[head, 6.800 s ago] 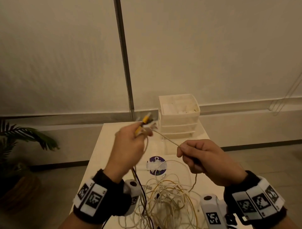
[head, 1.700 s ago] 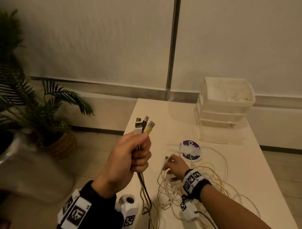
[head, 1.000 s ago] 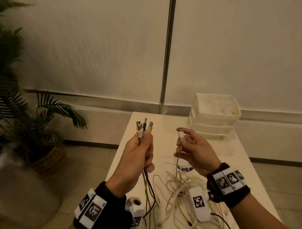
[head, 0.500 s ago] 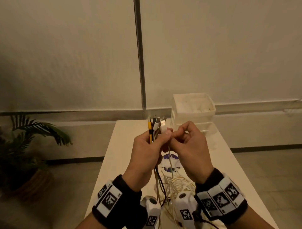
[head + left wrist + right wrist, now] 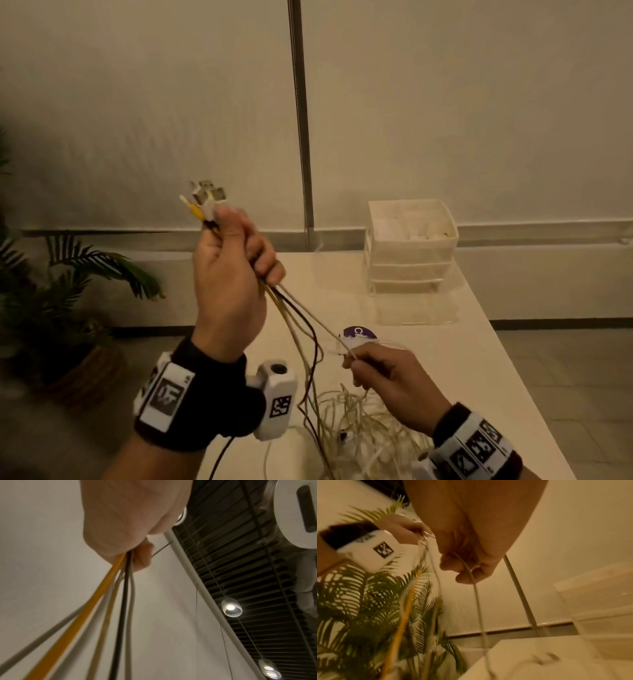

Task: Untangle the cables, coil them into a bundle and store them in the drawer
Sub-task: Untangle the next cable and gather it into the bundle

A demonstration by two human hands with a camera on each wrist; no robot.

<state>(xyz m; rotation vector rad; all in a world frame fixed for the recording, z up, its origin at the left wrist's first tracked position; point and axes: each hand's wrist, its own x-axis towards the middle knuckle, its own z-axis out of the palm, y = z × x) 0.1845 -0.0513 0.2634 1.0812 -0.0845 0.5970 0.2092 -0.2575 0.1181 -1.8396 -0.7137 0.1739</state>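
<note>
My left hand (image 5: 236,274) is raised above the table's left side and grips several cables, with their plugs (image 5: 205,202) sticking out above the fist. In the left wrist view the yellow, black and white cables (image 5: 109,601) run down out of that hand (image 5: 130,524). My right hand (image 5: 387,380) is lower, over the table, and pinches one white cable (image 5: 318,318) that runs taut up to the left hand; the right wrist view shows this cable (image 5: 471,574) passing between its curled fingers (image 5: 462,566). A tangled heap of cables (image 5: 359,428) lies on the table below. The white drawer unit (image 5: 411,253) stands at the back right.
A purple round disc (image 5: 359,334) lies on the white table (image 5: 479,377) just beyond the right hand. A potted palm (image 5: 68,291) stands on the floor to the left. A wall with a vertical metal strip (image 5: 301,137) is behind the table.
Half a second ago both hands were together at the plugs. The left hand has risen to the left with the bunch; the right hand has slid down along one white cable.
</note>
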